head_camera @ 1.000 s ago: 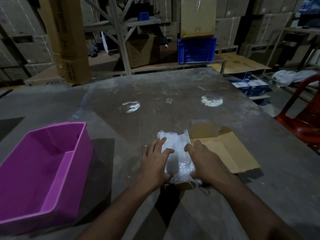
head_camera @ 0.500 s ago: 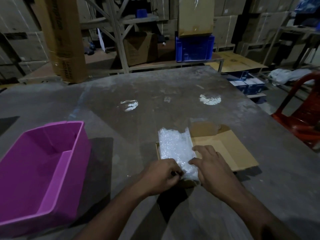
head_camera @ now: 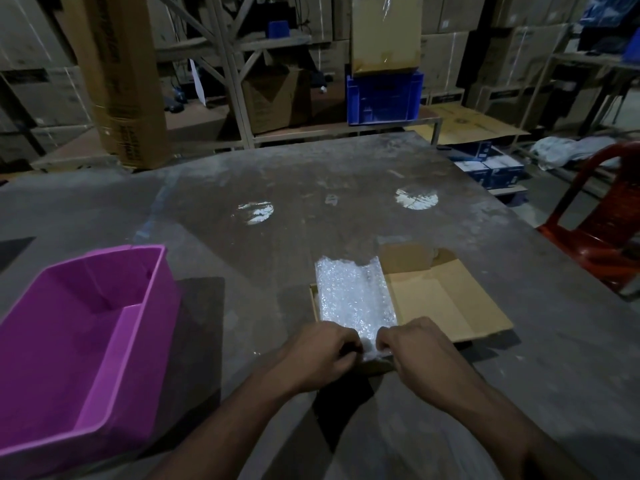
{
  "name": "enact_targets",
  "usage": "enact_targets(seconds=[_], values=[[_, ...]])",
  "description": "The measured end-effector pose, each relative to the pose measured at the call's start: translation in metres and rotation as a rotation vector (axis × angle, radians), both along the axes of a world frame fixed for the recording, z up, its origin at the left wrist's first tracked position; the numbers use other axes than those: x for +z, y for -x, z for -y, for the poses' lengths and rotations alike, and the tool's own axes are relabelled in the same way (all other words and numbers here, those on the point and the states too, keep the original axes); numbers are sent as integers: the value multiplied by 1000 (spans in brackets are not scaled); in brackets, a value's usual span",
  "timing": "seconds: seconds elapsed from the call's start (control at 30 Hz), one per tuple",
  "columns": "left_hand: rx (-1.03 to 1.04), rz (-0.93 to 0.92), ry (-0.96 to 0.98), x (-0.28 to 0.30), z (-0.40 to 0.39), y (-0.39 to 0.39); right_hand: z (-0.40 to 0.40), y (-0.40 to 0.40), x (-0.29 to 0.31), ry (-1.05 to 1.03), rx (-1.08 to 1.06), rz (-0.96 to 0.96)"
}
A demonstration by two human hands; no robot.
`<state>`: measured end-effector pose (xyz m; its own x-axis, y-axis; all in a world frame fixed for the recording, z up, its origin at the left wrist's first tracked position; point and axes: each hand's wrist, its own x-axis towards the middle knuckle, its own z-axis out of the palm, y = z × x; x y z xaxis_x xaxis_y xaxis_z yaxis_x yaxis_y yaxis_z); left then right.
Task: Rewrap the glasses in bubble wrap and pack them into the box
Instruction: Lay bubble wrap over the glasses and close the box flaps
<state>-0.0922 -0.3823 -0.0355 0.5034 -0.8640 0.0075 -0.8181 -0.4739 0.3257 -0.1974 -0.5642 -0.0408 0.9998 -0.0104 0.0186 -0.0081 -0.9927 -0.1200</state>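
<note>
A sheet of white bubble wrap (head_camera: 353,299) lies in the left part of a flat open cardboard box (head_camera: 446,303) on the grey table. My left hand (head_camera: 322,355) and my right hand (head_camera: 415,348) sit side by side at the wrap's near edge, fingers curled and pinching that edge. The box's lid flap (head_camera: 405,256) stands up at the far side. No glasses show; anything under the wrap is hidden.
An empty purple plastic bin (head_camera: 86,341) stands at the left on the table (head_camera: 311,188). A red plastic chair (head_camera: 602,230) is at the right edge. Shelving, cardboard cartons and a blue crate (head_camera: 384,98) stand behind the table.
Both hands slid back from the middle of the wrap to its near edge. Their fingers went from flat on the wrap to curled and pinching the edge.
</note>
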Motion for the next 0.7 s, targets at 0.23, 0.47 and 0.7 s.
enact_targets(seconds=[0.23, 0.47, 0.7], values=[[-77, 158, -65, -8, 0, -6, -6, -6, 10, 214, 7, -115], [-41, 199, -112, -9, 1, 0, -10, -5, 25, 196, -23, -144], [-24, 166, -99, -5, -3, -8, -20, 2, 42, 168, -65, -136]])
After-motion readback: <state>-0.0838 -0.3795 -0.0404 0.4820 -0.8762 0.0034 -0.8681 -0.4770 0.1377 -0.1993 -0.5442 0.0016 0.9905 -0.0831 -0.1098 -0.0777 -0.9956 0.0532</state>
